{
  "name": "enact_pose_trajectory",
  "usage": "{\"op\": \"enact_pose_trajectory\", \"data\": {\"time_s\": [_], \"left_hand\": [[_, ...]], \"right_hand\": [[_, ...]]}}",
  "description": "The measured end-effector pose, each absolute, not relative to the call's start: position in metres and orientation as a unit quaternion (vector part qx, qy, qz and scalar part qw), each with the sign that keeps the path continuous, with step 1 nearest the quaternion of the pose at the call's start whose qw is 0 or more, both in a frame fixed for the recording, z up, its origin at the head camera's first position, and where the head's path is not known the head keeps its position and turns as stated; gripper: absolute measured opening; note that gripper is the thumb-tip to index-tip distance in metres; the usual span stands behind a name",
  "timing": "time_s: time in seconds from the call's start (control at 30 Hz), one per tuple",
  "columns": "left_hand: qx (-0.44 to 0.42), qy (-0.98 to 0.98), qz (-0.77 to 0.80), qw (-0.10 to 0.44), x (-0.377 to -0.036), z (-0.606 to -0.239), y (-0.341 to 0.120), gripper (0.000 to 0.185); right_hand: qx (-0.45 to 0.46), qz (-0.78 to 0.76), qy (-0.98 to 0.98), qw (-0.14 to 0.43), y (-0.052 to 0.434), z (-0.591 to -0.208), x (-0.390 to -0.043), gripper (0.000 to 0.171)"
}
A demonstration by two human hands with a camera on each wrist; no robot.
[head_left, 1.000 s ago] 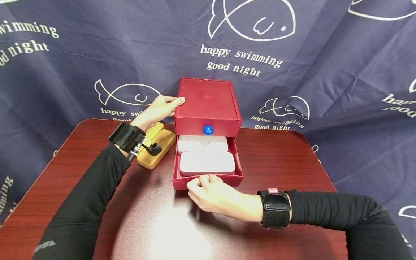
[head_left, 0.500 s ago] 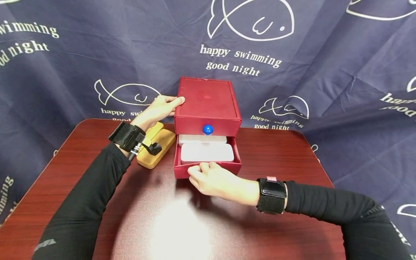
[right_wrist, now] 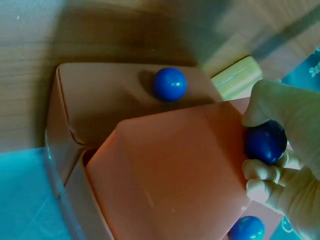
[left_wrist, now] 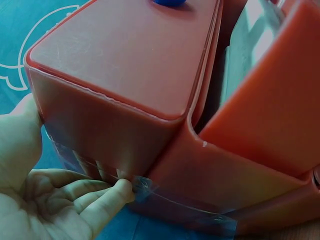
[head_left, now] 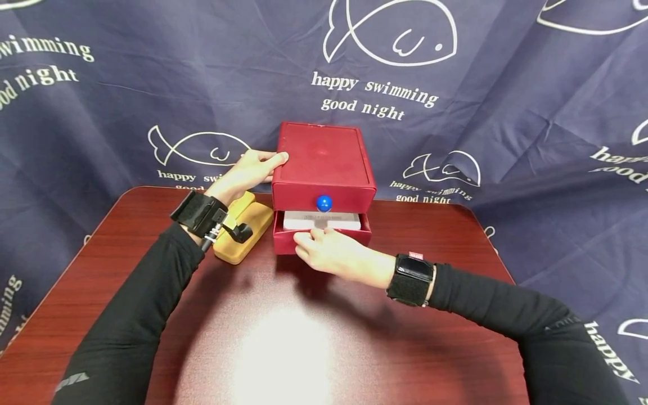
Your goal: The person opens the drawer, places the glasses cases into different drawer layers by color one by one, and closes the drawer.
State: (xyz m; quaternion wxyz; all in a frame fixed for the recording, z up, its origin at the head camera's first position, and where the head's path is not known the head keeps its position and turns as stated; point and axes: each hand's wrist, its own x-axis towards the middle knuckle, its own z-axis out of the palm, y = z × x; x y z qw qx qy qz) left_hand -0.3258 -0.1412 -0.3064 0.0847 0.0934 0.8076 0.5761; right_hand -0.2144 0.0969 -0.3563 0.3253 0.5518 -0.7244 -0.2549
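A red drawer cabinet (head_left: pixel 324 154) stands at the back of the table, its middle drawer (head_left: pixel 284 241) partly pulled out. Inside that drawer lies a white oblong case (head_left: pixel 321 219). My right hand (head_left: pixel 336 253) is at the drawer's front; in the right wrist view its thumb and fingers pinch the blue knob (right_wrist: pixel 265 142). My left hand (head_left: pixel 248 171) steadies the cabinet's left side, thumb at the top edge, fingertips (left_wrist: pixel 122 187) pressed against the side wall near clear tape. Another blue knob (head_left: pixel 324 203) sits on the closed top drawer.
A yellow case (head_left: pixel 250 228) lies left of the cabinet, partly behind my left wrist. The brown table (head_left: pixel 430 337) reaches forward from a dark blue curtain (head_left: pixel 202 67) with white fish prints. A further blue knob (right_wrist: pixel 170 84) shows in the right wrist view.
My right hand has pushed the drawer inward, away from me, so the white cases have slid mostly under the top drawer. My left hand has stayed put.
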Motion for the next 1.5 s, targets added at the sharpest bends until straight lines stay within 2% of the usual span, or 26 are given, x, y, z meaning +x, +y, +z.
{"op": "enact_pose_trajectory", "data": {"time_s": [0.13, 0.4, 0.8, 1.07, 1.5], "left_hand": [[0.093, 0.805, 0.579, 0.087, -0.327, -0.307, -0.141, 0.06], [0.093, 0.807, 0.577, 0.083, -0.326, -0.307, -0.141, 0.061], [0.084, 0.808, 0.577, 0.085, -0.325, -0.306, -0.14, 0.063], [0.087, 0.809, 0.576, 0.081, -0.327, -0.308, -0.14, 0.062], [0.091, 0.808, 0.576, 0.08, -0.325, -0.308, -0.14, 0.061]], "right_hand": [[0.554, -0.257, -0.736, 0.291, 0.096, -0.354, -0.223, 0.027], [0.544, -0.255, -0.75, 0.275, 0.093, -0.359, -0.237, 0.025], [0.529, -0.217, -0.75, 0.332, 0.088, -0.373, -0.256, 0.006], [0.516, -0.211, -0.737, 0.382, 0.087, -0.379, -0.256, 0.009], [0.477, -0.242, -0.751, 0.387, 0.091, -0.387, -0.249, 0.004]]}}
